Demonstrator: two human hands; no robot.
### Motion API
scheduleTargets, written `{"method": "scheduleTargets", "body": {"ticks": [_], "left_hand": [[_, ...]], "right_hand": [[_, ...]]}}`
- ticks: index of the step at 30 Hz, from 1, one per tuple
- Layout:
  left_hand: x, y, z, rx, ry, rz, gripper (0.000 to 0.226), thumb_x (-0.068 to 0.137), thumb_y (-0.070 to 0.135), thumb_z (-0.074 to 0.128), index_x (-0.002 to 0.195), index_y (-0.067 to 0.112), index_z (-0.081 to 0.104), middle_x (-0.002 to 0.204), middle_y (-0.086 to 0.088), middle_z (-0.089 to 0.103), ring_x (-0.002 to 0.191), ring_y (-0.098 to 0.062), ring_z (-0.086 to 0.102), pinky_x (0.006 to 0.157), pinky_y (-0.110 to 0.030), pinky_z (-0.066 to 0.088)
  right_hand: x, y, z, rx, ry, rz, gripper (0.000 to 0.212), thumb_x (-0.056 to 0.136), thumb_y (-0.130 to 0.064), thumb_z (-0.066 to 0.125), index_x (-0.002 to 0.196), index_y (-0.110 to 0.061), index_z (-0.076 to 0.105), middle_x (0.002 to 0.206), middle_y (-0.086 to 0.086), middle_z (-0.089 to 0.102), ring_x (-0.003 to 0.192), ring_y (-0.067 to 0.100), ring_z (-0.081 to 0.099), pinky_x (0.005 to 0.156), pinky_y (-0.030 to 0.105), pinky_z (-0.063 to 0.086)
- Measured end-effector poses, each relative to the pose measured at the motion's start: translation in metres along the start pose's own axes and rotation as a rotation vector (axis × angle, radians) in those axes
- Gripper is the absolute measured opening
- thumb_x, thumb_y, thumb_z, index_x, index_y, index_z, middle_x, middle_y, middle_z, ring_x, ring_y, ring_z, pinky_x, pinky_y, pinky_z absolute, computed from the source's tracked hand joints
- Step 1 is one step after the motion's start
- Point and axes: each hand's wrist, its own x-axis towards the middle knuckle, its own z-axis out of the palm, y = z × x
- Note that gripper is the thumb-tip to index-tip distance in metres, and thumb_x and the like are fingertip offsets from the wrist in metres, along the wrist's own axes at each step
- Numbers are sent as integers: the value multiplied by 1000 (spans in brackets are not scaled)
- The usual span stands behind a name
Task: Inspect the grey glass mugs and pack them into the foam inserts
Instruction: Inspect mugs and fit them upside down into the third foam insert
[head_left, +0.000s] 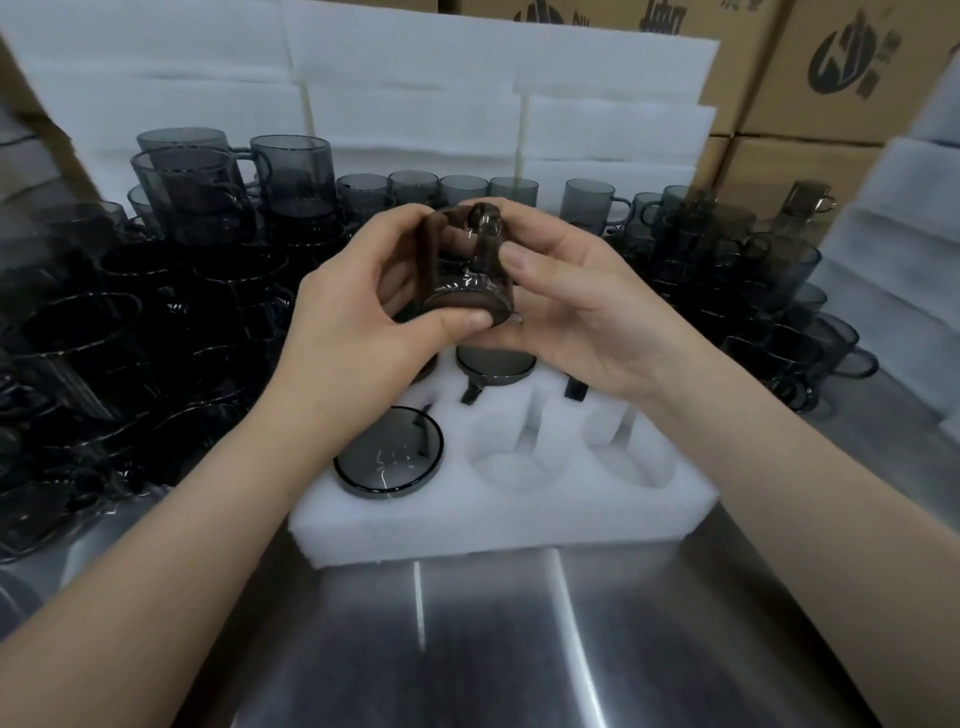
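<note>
Nearest the camera is bare shiny steel table (519, 649), with both forearms coming in from the bottom corners. A bit further in sits the white foam insert (467, 525), roughly mid-table. Its front-left pocket holds an upside-down mug (389, 454). The other two front pockets, the middle pocket (506, 457) and the right pocket (628, 452), have nothing in them. In the back row a second packed mug (496, 361) shows in the middle. On the right only a dark handle (574, 387) pokes out from under the wrist. The back-left pocket is hidden behind the left hand (358, 312), so there's no telling what's in it.

Above the insert's back row, both hands hold one grey mug (462, 280) up in the air, tipped with its base towards the camera. The left hand's thumb presses the base edge and its fingers curl round the far side. The right hand (587, 312) has its thumb pressed on the mug's side, and its other fingers sit underneath, mostly out of sight.

Further back, loose mugs (104, 322) crowd the table's left side in a dark pile that's hard to separate. More stacked mugs (769, 270) fill the right side. Behind them stand white foam sheets (415, 93), then cardboard boxes (831, 78) with logos cut off at the top. A blurry foam stack (893, 234) runs off the right edge.
</note>
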Motion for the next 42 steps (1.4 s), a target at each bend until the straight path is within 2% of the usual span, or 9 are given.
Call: {"method": "scheduleTargets", "body": {"ticks": [4, 7, 10, 13, 18, 27, 32, 37, 42], "left_hand": [[0, 2, 2, 48, -26, 9, 62, 64, 9, 87, 117, 23, 58, 112, 9, 66, 108, -5, 64, 98, -25, 49], [0, 4, 2, 99, -41, 34, 63, 61, 16, 87, 115, 28, 58, 109, 9, 67, 105, -7, 65, 96, -24, 50], [0, 2, 2, 58, -40, 13, 64, 63, 7, 88, 116, 26, 57, 110, 12, 66, 106, -2, 64, 94, -19, 49], [0, 3, 2, -9, -34, -4, 62, 64, 3, 85, 113, 29, 56, 108, 14, 66, 105, 1, 64, 90, -14, 48], [-1, 2, -1, -92, -6, -32, 60, 67, 0, 83, 110, 31, 57, 103, 20, 68, 105, 2, 64, 87, -12, 49], [-1, 6, -2, -102, -62, -54, 52, 66, 15, 80, 114, 19, 60, 111, 6, 69, 103, -5, 66, 86, -16, 50], [-1, 7, -2, -27, -105, -72, 50, 66, 20, 80, 113, 17, 65, 110, 2, 71, 103, -10, 67, 92, -29, 54], [-2, 8, 0, 72, -74, -85, 57, 59, 39, 82, 108, 17, 66, 100, 5, 71, 97, -11, 68, 89, -35, 56], [-3, 8, 2, 74, 0, -107, 50, 55, 49, 81, 97, 28, 64, 93, 12, 72, 89, -6, 69, 82, -26, 57]], "right_hand": [[2, 3, 5, -79, 135, 7, 11, 86, -10, 64, 97, -9, 61, 95, 12, 63, 82, 26, 66, 70, 51, 59], [3, 5, 6, -136, 186, 4, 15, 75, -18, 69, 82, -10, 59, 80, 8, 64, 70, 21, 66, 64, 47, 59], [1, 3, 5, -109, 134, 17, 14, 84, -16, 61, 95, -7, 60, 88, 12, 64, 78, 25, 66, 70, 52, 59], [-1, 1, 1, -83, 68, 41, 33, 88, -12, 55, 119, -3, 54, 112, 21, 57, 100, 36, 61, 83, 59, 54], [-2, -2, -4, 4, -76, 59, 41, 90, -4, 50, 131, -8, 48, 123, 13, 57, 109, 31, 62, 85, 52, 55], [-4, -5, -3, -188, 57, 63, 30, 84, -8, 60, 113, -6, 58, 111, 13, 60, 94, 30, 66, 68, 38, 60], [-4, -4, 1, -247, 103, 83, 22, 79, -12, 66, 97, -4, 57, 93, 10, 64, 82, 28, 65, 64, 38, 59], [-3, -2, 9, -362, 154, 47, 51, 78, -16, 70, 110, 15, 46, 96, 18, 60, 84, 29, 68, 62, 40, 58], [-2, 1, 13, -456, 204, -6, 33, 79, -23, 71, 102, -4, 57, 90, 9, 66, 74, 24, 70, 57, 37, 57]]}}
